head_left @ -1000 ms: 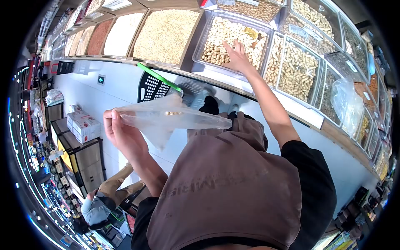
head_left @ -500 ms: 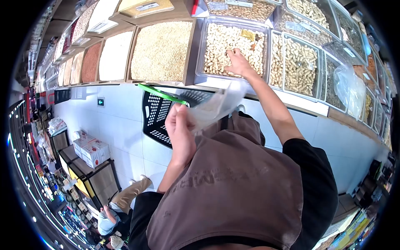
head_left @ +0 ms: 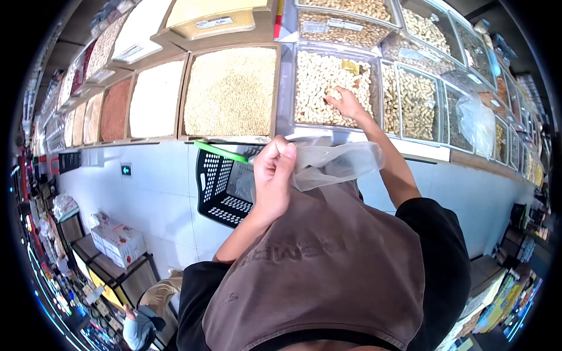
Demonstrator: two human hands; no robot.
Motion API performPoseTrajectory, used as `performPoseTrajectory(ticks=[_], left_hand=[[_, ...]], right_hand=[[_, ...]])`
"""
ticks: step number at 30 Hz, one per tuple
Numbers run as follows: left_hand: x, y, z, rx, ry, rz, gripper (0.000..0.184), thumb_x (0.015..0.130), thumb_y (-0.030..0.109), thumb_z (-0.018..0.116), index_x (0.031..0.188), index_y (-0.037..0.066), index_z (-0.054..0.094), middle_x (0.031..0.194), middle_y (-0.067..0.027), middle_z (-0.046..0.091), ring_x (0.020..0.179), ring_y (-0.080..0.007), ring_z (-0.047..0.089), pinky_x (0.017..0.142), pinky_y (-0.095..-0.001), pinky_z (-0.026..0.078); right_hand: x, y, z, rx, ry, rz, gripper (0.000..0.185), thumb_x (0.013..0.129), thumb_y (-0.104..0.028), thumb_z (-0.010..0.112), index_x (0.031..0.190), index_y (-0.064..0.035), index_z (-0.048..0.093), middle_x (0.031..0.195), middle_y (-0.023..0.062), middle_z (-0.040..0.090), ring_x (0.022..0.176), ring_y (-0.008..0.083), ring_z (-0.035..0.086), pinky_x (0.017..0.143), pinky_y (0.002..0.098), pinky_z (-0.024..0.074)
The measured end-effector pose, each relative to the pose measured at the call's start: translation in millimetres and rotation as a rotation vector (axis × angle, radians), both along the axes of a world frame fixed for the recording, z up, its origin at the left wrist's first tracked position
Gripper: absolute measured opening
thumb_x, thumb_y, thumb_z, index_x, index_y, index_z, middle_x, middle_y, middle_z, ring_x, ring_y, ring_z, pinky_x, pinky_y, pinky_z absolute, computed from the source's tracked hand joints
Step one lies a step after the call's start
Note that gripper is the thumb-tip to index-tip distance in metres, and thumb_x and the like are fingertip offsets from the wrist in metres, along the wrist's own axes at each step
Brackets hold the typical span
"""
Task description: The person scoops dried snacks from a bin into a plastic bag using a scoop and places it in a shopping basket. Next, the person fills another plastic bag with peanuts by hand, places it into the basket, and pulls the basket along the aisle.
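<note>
The right hand (head_left: pixel 349 106) dips into the clear bin (head_left: pixel 316 125), fingers curled among pale nuts (head_left: pixel 313 88); whether it grips any, I cannot tell. Before the bin, the left hand (head_left: pixel 273 175) pinches a translucent plastic bag (head_left: pixel 339 164). Right of the bin lie in-shell peanuts (head_left: pixel 417 105).

Green floor sign (head_left: pixel 126 170) left of the basket (head_left: pixel 214 171) has a white arrow pointing away from it. Apron print (head_left: pixel 298 251) right of the basket, bin labels (head_left: pixel 213 22) above it? Can't read 'em.
</note>
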State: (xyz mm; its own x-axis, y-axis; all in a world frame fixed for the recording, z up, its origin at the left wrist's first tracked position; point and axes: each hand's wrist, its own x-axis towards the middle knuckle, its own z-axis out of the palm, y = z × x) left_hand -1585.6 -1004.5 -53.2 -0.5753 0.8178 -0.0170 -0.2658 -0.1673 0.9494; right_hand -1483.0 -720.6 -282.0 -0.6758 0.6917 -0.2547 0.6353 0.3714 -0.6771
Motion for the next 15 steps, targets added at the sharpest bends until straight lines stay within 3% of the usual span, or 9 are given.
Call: performPoseTrajectory(ticks=[1,2,5,8,11,12,13,15], left_hand=[[-1,3,-2,0.011,0.031,-0.029,0.034,0.101,0.019,0.051,0.070,0.011,0.039,0.064,0.0071,0.037,0.060,-0.0027,0.029,0.054,-0.0213,0.025],[-3,6,-5,-0.012,0.047,-0.055,0.034,0.101,0.018,0.051,0.071,0.011,0.038,0.064,0.0076,0.034,0.061,-0.0020,0.027,0.054,-0.0211,0.023],[-7,17,-19,-0.030,-0.032,-0.079,0.034,0.101,0.017,0.051,0.070,0.011,0.038,0.065,0.0082,0.032,0.061,-0.0014,0.026,0.054,-0.0212,0.022],[-12,21,-31,-0.039,-0.081,-0.044,0.034,0.101,0.016,0.051,0.070,0.011,0.038,0.066,0.0087,0.031,0.062,-0.0009,0.025,0.054,-0.0215,0.021],[-23,17,-30,-0.043,-0.153,0.011,0.033,0.101,0.016,0.050,0.070,0.012,0.038,0.065,0.0081,0.033,0.061,-0.0014,0.027,0.054,-0.0213,0.023],[-27,16,-29,-0.029,-0.187,0.008,0.031,0.100,0.018,0.050,0.072,0.012,0.040,0.066,0.0064,0.036,0.062,-0.0036,0.031,0.057,-0.0227,0.027],[-31,14,-28,-0.015,-0.223,0.004,0.028,0.100,0.019,0.051,0.074,0.013,0.042,0.068,0.0048,0.039,0.063,-0.0059,0.034,0.060,-0.0241,0.031],[-35,13,-30,-0.021,-0.242,0.019,0.028,0.100,0.019,0.050,0.074,0.013,0.042,0.068,0.0043,0.040,0.063,-0.0068,0.036,0.061,-0.0249,0.033]], right_hand=[[7,-3,14,-0.141,0.033,-0.044,0.051,0.088,-0.025,0.065,0.128,0.0050,0.053,0.081,0.0184,0.068,0.072,0.0233,0.066,0.069,0.0339,0.0519],[14,7,-3,-0.149,0.042,-0.092,0.050,0.090,-0.024,0.065,0.127,0.0064,0.053,0.063,0.0095,0.062,0.054,0.0134,0.057,0.055,0.0301,0.0469],[29,12,0,-0.242,0.196,-0.360,0.057,0.091,-0.034,0.066,0.128,0.0069,0.051,0.081,0.0111,0.066,0.062,0.0133,0.058,0.056,0.0304,0.0481],[38,22,8,-0.380,0.332,-0.441,0.057,0.091,-0.037,0.066,0.127,0.0052,0.053,0.094,0.0105,0.065,0.067,0.0144,0.059,0.058,0.0307,0.0491],[34,37,10,-0.479,0.342,-0.464,0.055,0.090,-0.038,0.066,0.126,0.0018,0.055,0.096,0.0067,0.064,0.067,0.0145,0.059,0.058,0.0302,0.0493],[26,21,56,-0.519,0.280,-0.439,0.045,0.090,-0.039,0.066,0.116,-0.0028,0.059,0.091,0.0038,0.061,0.064,0.0112,0.057,0.052,0.0268,0.0464],[19,15,80,-0.522,0.279,-0.434,0.045,0.090,-0.039,0.066,0.116,-0.0028,0.059,0.091,0.0038,0.061,0.064,0.0112,0.057,0.052,0.0268,0.0464],[10,9,115,-0.618,0.215,-0.222,0.037,0.090,-0.041,0.064,0.102,-0.0072,0.060,0.086,0.0010,0.059,0.058,0.0068,0.054,0.042,0.0228,0.0393]])
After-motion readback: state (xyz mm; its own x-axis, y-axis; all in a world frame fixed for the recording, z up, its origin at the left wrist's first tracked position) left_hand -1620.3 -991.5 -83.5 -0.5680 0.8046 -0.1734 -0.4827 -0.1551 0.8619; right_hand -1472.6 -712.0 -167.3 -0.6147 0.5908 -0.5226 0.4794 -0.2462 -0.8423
